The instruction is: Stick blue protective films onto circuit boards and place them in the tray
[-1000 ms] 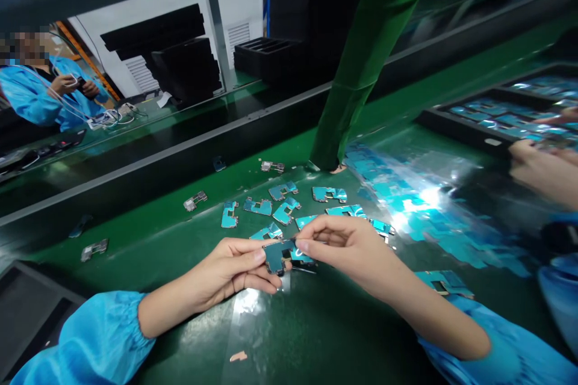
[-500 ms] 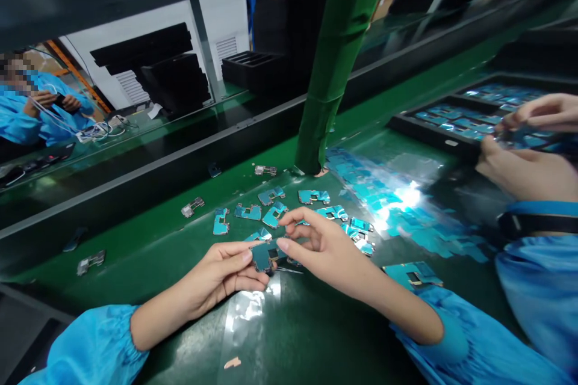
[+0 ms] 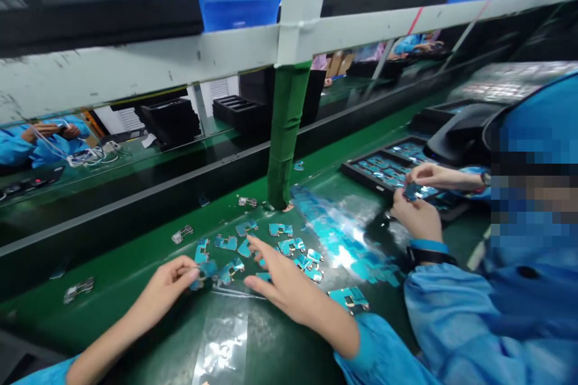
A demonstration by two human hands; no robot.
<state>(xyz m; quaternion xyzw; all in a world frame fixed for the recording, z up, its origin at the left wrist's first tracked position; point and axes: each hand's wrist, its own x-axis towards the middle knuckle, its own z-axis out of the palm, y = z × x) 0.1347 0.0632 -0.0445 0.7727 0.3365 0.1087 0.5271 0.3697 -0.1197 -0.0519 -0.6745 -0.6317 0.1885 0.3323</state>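
Note:
My left hand pinches a small teal circuit board just above the green work surface. My right hand is spread out, fingers apart, resting among several loose teal boards scattered on the mat. It holds nothing. A strip of clear film lies on the surface below both hands. One more teal board lies by my right forearm.
A co-worker in blue at the right holds a board in two hands over a black tray of boards. A green-wrapped post stands behind the pile. Grey metal parts lie left. Black trays are stacked beyond the conveyor.
The view lifted and pulled back. My right hand let go of the board and spread open over the pile. My left hand kept the board and shifted left.

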